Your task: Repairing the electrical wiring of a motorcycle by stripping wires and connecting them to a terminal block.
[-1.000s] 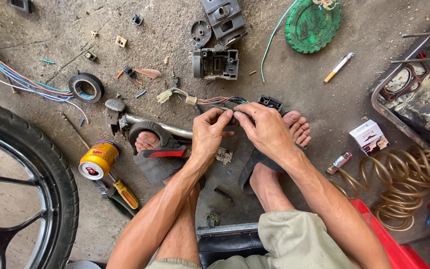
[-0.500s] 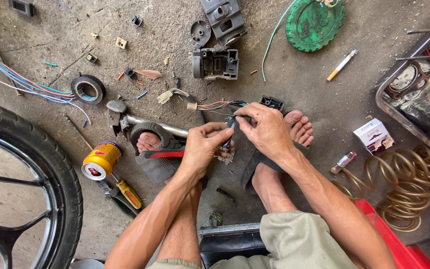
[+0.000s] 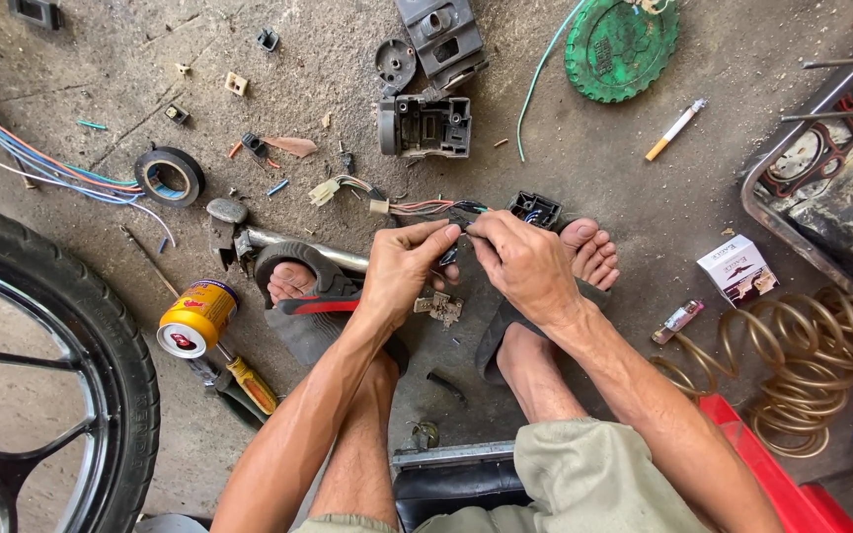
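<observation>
1. The left hand point(image 3: 402, 271) and the right hand point(image 3: 525, 265) meet fingertip to fingertip above the bare grey concrete floor point(image 3: 594, 158), near its middle, between the person's two sandalled feet.
2. Both hands pinch the thin bundle of red, green and black wires point(image 3: 425, 206). It runs from a small white plastic plug point(image 3: 326, 190) on the left side to a black box-shaped connector point(image 3: 535, 209) just beyond the right knuckles.
3. The left hand is closed, thumb and forefinger gripping the wire run; the right hand is likewise clenched on it from the other side. The exact spot under the fingertips is hidden.
4. Handling, as I judge it: the bundle is light and limp, so it sags wherever it is not held. The insulation is probably smooth and slips under a loose pinch.
5. The strands look fine and likely break if bent sharply at the plug ends.
6. The safest hold seems to be on the insulated run close to a plug body, or on the rigid black connector, not on bare ends.
7. Nearby on the floor: a roll of black tape point(image 3: 170, 176), a yellow drink can point(image 3: 193, 318), and a small grey metal part point(image 3: 441, 307) just below the hands.
</observation>
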